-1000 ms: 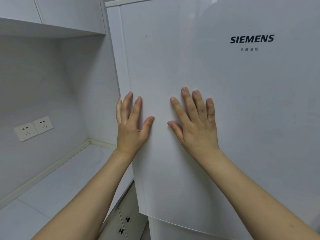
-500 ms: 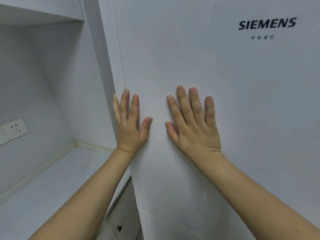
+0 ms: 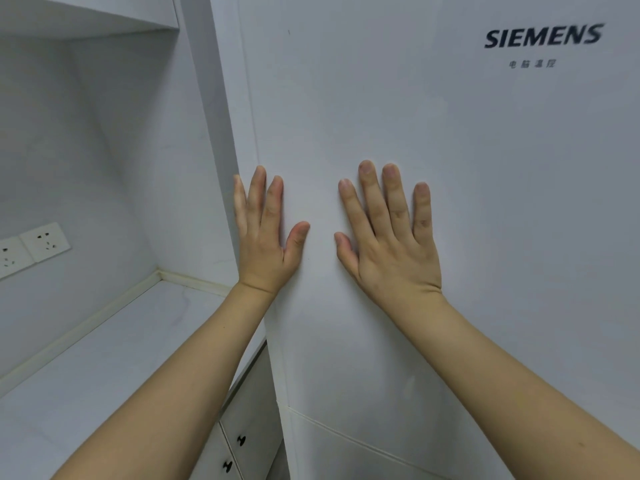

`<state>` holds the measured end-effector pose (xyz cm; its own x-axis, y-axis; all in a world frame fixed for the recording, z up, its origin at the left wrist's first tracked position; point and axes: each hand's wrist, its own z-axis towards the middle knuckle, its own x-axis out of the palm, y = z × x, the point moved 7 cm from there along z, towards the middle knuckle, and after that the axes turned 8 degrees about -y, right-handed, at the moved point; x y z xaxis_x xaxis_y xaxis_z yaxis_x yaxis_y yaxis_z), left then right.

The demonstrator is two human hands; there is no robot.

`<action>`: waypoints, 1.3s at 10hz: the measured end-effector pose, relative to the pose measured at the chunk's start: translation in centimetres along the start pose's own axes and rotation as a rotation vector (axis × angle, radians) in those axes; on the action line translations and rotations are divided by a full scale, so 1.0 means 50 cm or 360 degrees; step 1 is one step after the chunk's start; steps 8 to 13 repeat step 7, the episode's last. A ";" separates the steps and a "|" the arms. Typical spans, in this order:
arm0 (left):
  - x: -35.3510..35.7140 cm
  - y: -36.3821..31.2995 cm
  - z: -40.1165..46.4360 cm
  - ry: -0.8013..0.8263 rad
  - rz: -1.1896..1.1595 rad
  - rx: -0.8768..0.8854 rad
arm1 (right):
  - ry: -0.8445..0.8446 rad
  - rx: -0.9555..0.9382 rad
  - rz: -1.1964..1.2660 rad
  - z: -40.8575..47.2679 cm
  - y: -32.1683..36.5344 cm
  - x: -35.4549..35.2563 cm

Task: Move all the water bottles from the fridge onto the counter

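Pressing flat with fingers spread, the left hand (image 3: pixel 266 244) and right hand (image 3: pixel 391 244) are being laid on the closed fridge door (image 3: pixel 450 140), whose left edge is best pulled next, since the bottles are hidden inside, right of the desk (image 3: pixel 104 358).

Pale grey-white walls (image 3: pixel 104 140) meet in a far-left corner. Two wall sockets (image 3: pixel 33 245) sit left; white drawers (image 3: pixel 242 441) with dark knobs lie below, under soft even light.

White fridge door (image 3: pixel 450 202) with dark lettering (image 3: pixel 542 35); white counter (image 3: pixel 104 358), white sockets (image 3: pixel 45 241)
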<state>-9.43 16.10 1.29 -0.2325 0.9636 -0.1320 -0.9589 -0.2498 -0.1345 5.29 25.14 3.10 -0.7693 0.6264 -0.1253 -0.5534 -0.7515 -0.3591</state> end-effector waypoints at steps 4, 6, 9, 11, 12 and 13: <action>-0.061 -0.037 -0.001 0.0449 0.0166 -0.0456 | 0.0307 0.0131 0.0172 0.012 -0.002 -0.034; -0.105 -0.071 0.009 0.0485 0.0146 -0.0459 | 0.0267 0.0235 0.0396 0.030 -0.016 -0.085; -0.130 -0.097 0.009 0.0482 0.0091 -0.0480 | 0.0295 0.0263 0.0460 0.029 -0.018 -0.116; -0.130 -0.097 0.009 0.0482 0.0091 -0.0480 | 0.0295 0.0263 0.0460 0.029 -0.018 -0.116; -0.130 -0.097 0.009 0.0482 0.0091 -0.0480 | 0.0295 0.0263 0.0460 0.029 -0.018 -0.116; -0.130 -0.097 0.009 0.0482 0.0091 -0.0480 | 0.0295 0.0263 0.0460 0.029 -0.018 -0.116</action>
